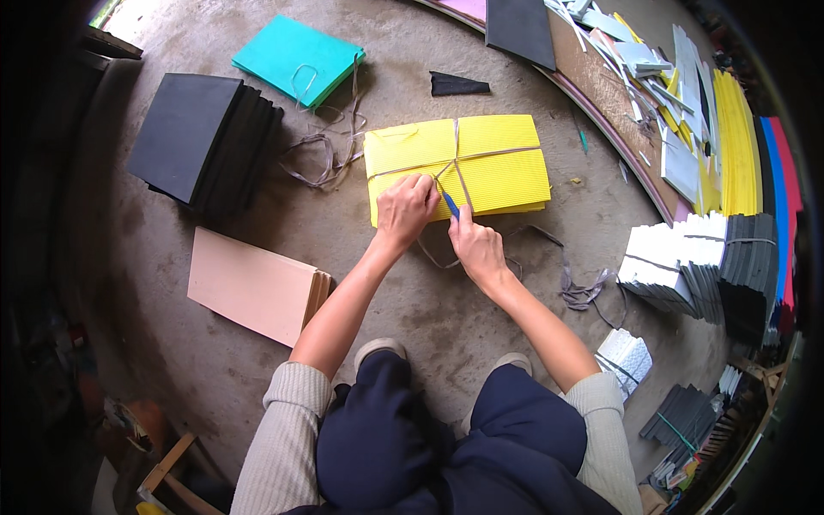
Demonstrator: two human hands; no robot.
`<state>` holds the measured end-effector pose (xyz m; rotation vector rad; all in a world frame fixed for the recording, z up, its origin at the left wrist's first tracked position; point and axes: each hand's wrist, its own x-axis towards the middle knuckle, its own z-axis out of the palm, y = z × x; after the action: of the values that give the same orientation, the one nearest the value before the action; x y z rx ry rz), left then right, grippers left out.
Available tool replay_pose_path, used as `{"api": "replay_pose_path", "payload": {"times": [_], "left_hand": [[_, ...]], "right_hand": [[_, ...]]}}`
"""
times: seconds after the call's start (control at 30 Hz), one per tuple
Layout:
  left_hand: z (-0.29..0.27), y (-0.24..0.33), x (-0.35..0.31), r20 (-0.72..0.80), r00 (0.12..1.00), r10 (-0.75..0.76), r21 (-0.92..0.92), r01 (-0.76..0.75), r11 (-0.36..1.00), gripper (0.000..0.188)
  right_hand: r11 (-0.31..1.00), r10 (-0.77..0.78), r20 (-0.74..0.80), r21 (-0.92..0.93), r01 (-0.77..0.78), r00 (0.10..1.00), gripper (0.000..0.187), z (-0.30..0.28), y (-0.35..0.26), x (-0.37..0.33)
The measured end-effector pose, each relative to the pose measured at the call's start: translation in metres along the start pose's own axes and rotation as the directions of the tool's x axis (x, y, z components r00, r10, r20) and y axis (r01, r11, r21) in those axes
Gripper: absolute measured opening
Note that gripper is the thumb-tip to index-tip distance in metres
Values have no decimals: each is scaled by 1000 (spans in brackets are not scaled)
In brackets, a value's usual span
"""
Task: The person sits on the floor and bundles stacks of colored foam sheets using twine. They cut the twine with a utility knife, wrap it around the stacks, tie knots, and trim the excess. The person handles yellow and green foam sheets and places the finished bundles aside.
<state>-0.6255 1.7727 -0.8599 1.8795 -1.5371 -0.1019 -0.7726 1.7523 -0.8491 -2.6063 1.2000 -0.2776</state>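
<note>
A stack of yellow ribbed sheets (502,146) lies on the floor in front of me. Grey string (455,133) runs around it both ways and crosses on the top face. My left hand (407,209) is closed at the stack's near side, its fingers pinching the string just below the crossing. In my right hand (479,249) is a slim blue tool (450,204), its tip against the string beside my left fingertips. Whether that tip is a blade I cannot make out. Loose string trails from under the stack.
At the left stand a black sheet stack (184,133), a teal stack (296,56) and a pinkish-beige stack (249,279). Tangled string (326,159) lies beside them. At the right are tied white bundles (657,257), a board (601,94) under scraps, and a loose string coil (584,292).
</note>
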Motion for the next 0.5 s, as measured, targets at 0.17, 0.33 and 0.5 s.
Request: {"api": "replay_pose_path", "payload": {"times": [0.17, 0.33, 0.5], "left_hand": [[3, -6, -4, -42, 997, 57, 13, -57, 998, 16], [-3, -7, -7, -61, 997, 52, -33, -54, 998, 16], [-13, 1, -2, 14, 990, -140, -239, 139, 961, 21]], "right_hand": [[999, 5, 31, -33, -3, 1000, 20, 6, -5, 2], [999, -6, 15, -40, 7, 1000, 21, 8, -6, 2], [972, 129, 89, 185, -144, 988, 26, -11, 4, 0]]}}
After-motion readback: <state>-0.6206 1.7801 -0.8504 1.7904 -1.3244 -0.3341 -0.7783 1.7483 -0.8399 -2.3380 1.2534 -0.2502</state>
